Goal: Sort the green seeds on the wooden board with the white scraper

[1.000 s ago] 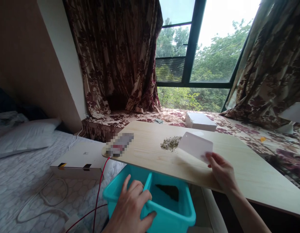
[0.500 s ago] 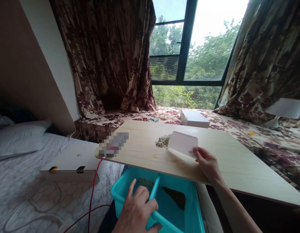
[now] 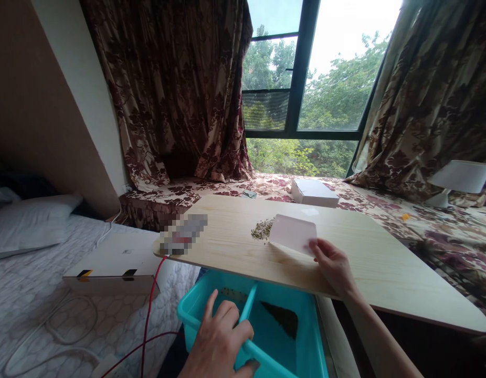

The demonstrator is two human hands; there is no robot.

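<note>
My right hand [image 3: 333, 262] pinches a thin white plastic sheet [image 3: 293, 232] by its near right corner, tilted over the board. The sheet's left edge meets a pile of small greenish-brown seeds or grains [image 3: 262, 229] on the pale wooden tabletop [image 3: 365, 262]. Below the table's near edge, my left hand [image 3: 223, 336] grips a turquoise two-compartment bin [image 3: 249, 304] at its divider, index finger raised over the left compartment. A dark heap of similar grains [image 3: 282, 317] lies in the right compartment, and a few lie in the left one.
A pixelated object [image 3: 183, 236] with a red cable [image 3: 149, 310] sits at the table's left end. A white box [image 3: 113, 257] lies on the bed at left. Another white box [image 3: 314, 192] and a lamp [image 3: 459, 178] stand on the window ledge.
The white sheet has shifted slightly left, against the grain pile, with my right hand. My left hand stays on the bin.
</note>
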